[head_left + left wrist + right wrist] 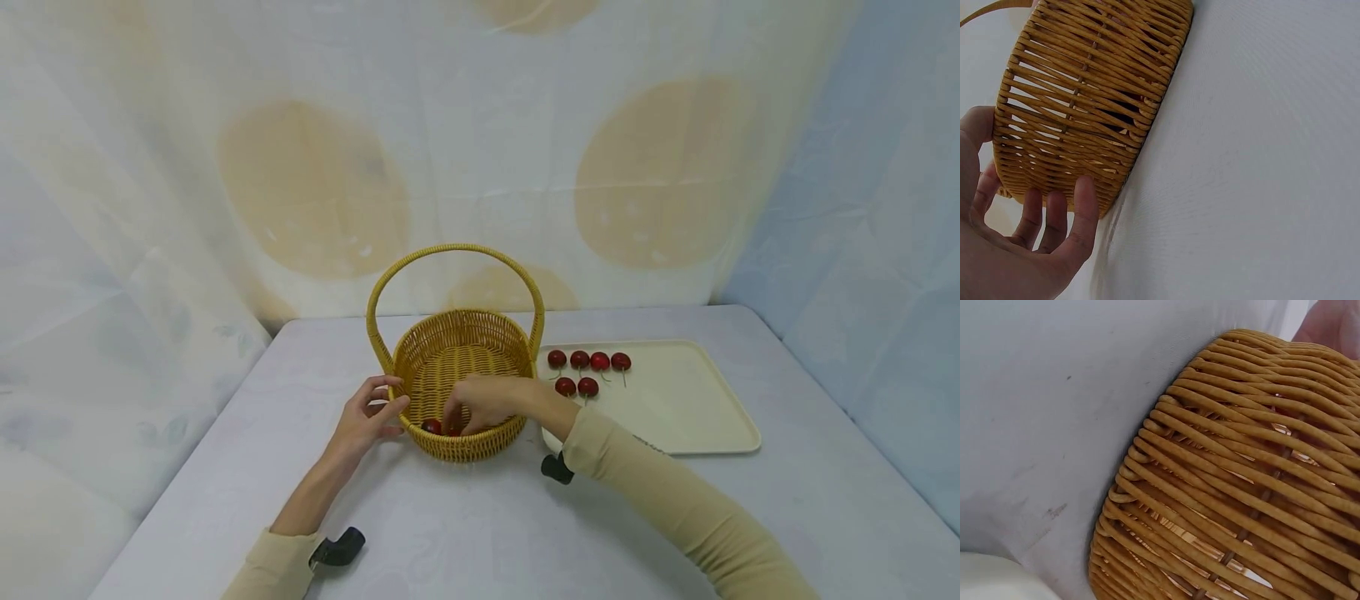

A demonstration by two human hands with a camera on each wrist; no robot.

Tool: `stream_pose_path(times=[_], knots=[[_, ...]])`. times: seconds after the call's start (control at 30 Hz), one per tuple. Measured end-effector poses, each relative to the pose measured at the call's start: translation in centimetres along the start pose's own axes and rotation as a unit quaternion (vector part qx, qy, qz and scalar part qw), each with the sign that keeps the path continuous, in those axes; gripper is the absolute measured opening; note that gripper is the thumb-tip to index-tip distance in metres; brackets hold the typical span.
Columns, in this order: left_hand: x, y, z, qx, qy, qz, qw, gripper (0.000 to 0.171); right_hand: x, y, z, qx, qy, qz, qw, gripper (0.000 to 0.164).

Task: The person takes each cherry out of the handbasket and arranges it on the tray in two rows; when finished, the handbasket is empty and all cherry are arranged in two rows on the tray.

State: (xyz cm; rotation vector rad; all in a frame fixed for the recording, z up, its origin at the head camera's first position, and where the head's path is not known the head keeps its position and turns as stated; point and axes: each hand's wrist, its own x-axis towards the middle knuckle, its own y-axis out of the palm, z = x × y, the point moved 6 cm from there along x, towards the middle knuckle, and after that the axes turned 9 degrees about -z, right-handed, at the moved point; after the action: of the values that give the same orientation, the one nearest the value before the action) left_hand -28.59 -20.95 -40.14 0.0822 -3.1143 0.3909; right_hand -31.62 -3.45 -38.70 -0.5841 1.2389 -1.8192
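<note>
A yellow-brown woven basket [462, 450] with a tall arched handle stands on the table. My left hand [366, 422] holds its left side, thumb at the rim and fingers against the outer wall, as the left wrist view shows of that hand [1029, 250]. Inside the basket, my right hand [483, 402] reaches down near the front wall. Its fingertips pinch a dark red cherry [454, 432], partly hidden by the fingers. Another cherry [431, 426] lies just left of it in the basket. In the right wrist view the basket wall [1241, 475] hides the right hand's fingers.
To the basket's right lies a cream tray [697, 408], bearing several stemmed cherries [588, 387] in two rows at its left end. The right forearm crosses over the tray's near-left corner. A patterned curtain [487, 167] hangs behind the table [465, 533].
</note>
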Motion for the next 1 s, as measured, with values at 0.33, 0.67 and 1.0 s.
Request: stream_pose_path(times=[0.33, 0.67, 1.0], knots=[[0.2, 0.0, 0.2, -0.004, -0.009, -0.002, 0.9999, 0.047, -0.1, 0.2, 0.3, -0.002, -0.001, -0.001, 1.000, 0.023], [1.4, 0.0, 1.7, 0.005, -0.010, -0.008, 0.9999, 0.049, -0.9, -0.9, 0.0, 0.004, -0.016, -0.020, 1.000, 0.024], [2.1, -0.2, 3.1, 0.005, -0.011, -0.011, 0.9999, 0.052, -2.8, -2.7, -0.3, 0.011, -0.029, -0.049, 0.998, 0.023]])
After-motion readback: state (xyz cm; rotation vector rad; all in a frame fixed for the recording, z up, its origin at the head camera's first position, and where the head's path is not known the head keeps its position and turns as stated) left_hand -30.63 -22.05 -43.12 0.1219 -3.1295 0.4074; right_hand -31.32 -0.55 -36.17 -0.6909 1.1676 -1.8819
